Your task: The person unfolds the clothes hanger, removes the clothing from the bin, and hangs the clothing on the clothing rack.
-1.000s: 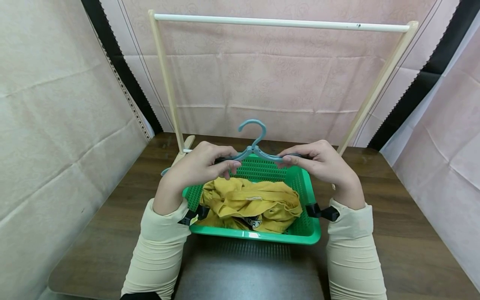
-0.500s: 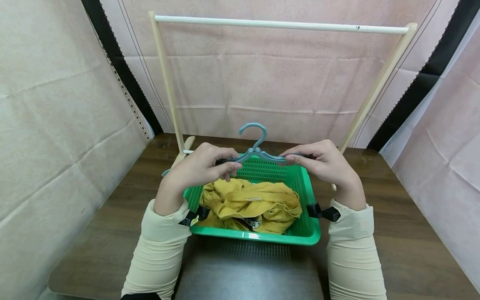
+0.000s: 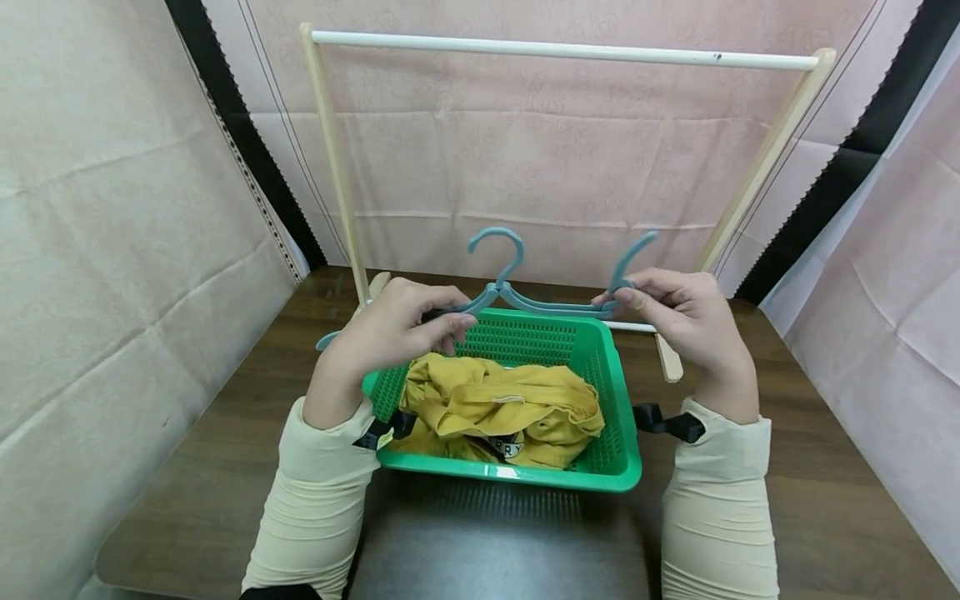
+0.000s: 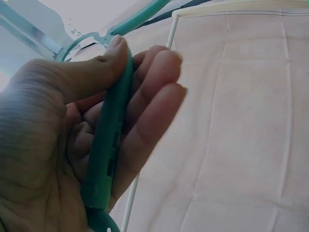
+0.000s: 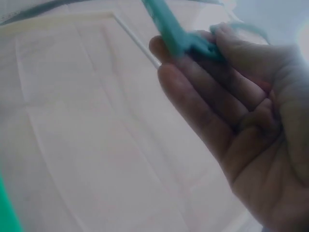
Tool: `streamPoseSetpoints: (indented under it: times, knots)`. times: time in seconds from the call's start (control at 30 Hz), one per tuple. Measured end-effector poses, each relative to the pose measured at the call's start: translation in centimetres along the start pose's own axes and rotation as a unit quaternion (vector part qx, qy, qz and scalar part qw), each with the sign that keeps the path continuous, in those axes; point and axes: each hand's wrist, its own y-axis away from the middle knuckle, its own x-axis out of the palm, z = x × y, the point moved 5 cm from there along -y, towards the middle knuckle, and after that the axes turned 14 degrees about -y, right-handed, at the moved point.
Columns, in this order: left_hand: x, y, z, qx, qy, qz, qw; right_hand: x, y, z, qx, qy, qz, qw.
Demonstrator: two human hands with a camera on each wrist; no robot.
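A light-blue plastic clothes hanger [image 3: 551, 309] is held level above the back of the green basket [image 3: 628, 417], its central hook pointing up. My left hand [image 3: 397, 329] grips the left arm of the hanger, and the thumb presses along it in the left wrist view. At the other end, my right hand [image 3: 678, 321] pinches a curved end piece [image 3: 628, 260] that sticks up from the hanger arm. In the right wrist view that hand's lower fingers stay extended below the pinch. Crumpled yellow clothing [image 3: 502, 408] with a dark lettered label lies in the basket.
A rack with a white top bar [image 3: 562, 52] and cream side posts stands behind the basket on the brown wooden table [image 3: 817, 467]. Part of another blue piece [image 3: 327, 340] shows beside the left wrist. Pale cloth walls [image 3: 150, 250] surround the table.
My right hand has moved outward to the right along with the hanger's end. The right arm of the hanger now reaches further, and a curved end piece stands up there. My left hand has barely moved.
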Motion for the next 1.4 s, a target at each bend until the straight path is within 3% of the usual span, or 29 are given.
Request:
streamPoseSetpoints:
  times: [0.17,0.33,0.43,0.6,0.67,0.77,0.97,1.2,1.4]
  knots:
    - [-0.8,0.3,0.2,-0.016,0.014,-0.034,0.9992,-1.1,0.3,0.0,0.008,0.033,-0.024,0.9991]
    - [-1.0,0.4,0.7,-0.042,0.012,-0.047,0.9979,-1.1,0.6,-0.8,0.088,0.02,0.022,0.9957]
    - [-0.8,0.5,0.9,-0.047,-0.017,-0.044,0.9977,-0.5,0.5,-0.4,0.095,-0.015,0.045,0.9944]
    - [1.0,-0.2,0.5,-0.042,-0.047,0.044,0.997,1.6,-0.5,1.2,0.018,-0.066,0.032,0.9971]
    - [1.8,-0.4,0.0,-0.032,-0.041,0.078,0.9956,2.3,-0.9,1.4,0.015,-0.035,0.018,0.9991]
    - [2.2,-0.7,-0.7,-0.01,-0.04,0.095,0.9946,3.1,-1.3,0.8,0.041,0.036,0.01,0.9985]
    - [1.8,-0.7,-0.9,0.011,-0.046,0.057,0.9973,3.5,-1.5,0.0,0.065,0.1,0.03,0.9925]
    - [1.0,-0.5,-0.9,0.022,-0.032,0.017,0.9991,3.2,-1.3,0.3,0.084,0.108,0.025,0.9903]
    - [0.9,-0.4,-0.8,0.021,-0.036,0.005,0.9991,4.2,-1.8,2.3,0.081,0.1,0.034,0.991]
